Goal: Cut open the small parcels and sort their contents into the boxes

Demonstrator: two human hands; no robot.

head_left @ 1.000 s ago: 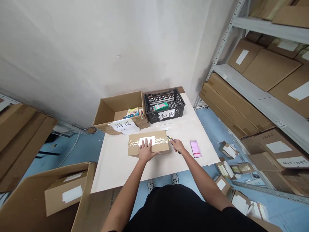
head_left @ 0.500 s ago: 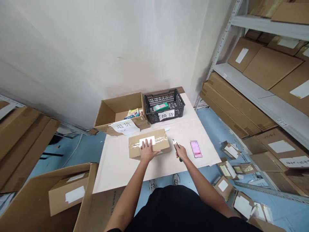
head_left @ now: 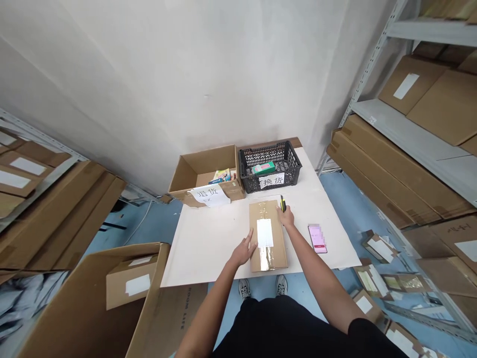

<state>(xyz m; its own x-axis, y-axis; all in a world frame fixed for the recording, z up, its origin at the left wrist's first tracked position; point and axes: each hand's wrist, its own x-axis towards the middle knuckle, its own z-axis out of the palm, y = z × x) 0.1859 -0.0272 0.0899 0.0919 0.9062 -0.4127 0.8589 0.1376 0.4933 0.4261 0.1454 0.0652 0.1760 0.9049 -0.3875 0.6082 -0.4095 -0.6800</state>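
A taped brown parcel point(head_left: 267, 233) with a white label lies lengthwise on the white table point(head_left: 208, 243), its long side pointing away from me. My left hand point(head_left: 244, 251) rests against the parcel's left edge with fingers stretched out. My right hand point(head_left: 287, 217) is closed round a yellow-and-black box cutter point(head_left: 282, 203) at the parcel's far right edge.
A pink phone point(head_left: 317, 238) lies right of the parcel. An open carton point(head_left: 201, 171) and a black basket point(head_left: 271, 164), both with paper signs, stand at the table's back. A large open box point(head_left: 93, 303) sits at the lower left. Shelves of cartons point(head_left: 410, 149) line the right.
The parcel has been turned a quarter turn, from crosswise to lengthwise. My left hand slid from its top to its left edge. My right hand with the cutter moved up to the far edge.
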